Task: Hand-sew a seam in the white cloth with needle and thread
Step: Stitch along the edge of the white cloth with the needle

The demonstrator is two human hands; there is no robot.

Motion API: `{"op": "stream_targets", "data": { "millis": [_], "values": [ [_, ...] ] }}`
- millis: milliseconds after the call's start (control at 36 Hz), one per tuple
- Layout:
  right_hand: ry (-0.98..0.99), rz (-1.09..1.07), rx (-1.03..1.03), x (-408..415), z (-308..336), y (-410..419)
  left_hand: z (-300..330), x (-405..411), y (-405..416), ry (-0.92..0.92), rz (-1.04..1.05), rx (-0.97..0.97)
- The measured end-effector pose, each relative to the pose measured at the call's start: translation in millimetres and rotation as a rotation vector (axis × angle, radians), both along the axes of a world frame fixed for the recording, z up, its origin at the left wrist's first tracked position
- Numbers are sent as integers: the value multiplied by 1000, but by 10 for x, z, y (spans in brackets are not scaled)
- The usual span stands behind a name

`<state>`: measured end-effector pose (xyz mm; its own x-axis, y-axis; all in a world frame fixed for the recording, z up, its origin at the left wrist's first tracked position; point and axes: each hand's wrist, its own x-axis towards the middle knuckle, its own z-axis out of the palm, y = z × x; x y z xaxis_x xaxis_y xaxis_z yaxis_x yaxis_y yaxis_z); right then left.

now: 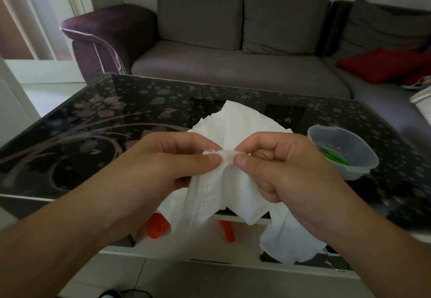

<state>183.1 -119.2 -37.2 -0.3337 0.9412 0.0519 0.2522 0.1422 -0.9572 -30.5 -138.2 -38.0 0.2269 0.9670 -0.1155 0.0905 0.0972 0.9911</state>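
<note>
Both hands hold the cloth [229, 181] up above the near edge of the worktop [98, 120], close under the camera. The left hand [168, 160] pinches a small fold at the cloth's top edge between thumb and curled fingers; the right hand [277, 162] pinches the same fold just beside it, so the two thumbs nearly meet. This tight, close grip probably keeps the short stretch of edge taut and steady, which suits placing a stitch there. No needle can be made out; a wisp of thread [208, 150] seems to stick out at the fold, but it is too fine to be sure.

The pinched edge runs left to right between the thumbs. From it the cloth hangs down toward the person and past the near edge, with a long crease or seam running downward below the left hand. More of it rises behind the hands, over the middle of the worktop.

A clear bowl [342, 155] with something green inside stands near the right edge.
</note>
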Motion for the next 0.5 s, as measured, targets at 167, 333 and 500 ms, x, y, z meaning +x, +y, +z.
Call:
{"op": "stream_targets", "data": {
  "millis": [167,333,500],
  "values": [
    [3,-15,-5,16,24,4,-6,12,-15,12,15,37],
    [23,64,-2,-69,92,-63,12,26,-27,37,-10,96],
    [8,-2,34,-70,31,-47,18,19,-13,11,-6,78]
  ]
}}
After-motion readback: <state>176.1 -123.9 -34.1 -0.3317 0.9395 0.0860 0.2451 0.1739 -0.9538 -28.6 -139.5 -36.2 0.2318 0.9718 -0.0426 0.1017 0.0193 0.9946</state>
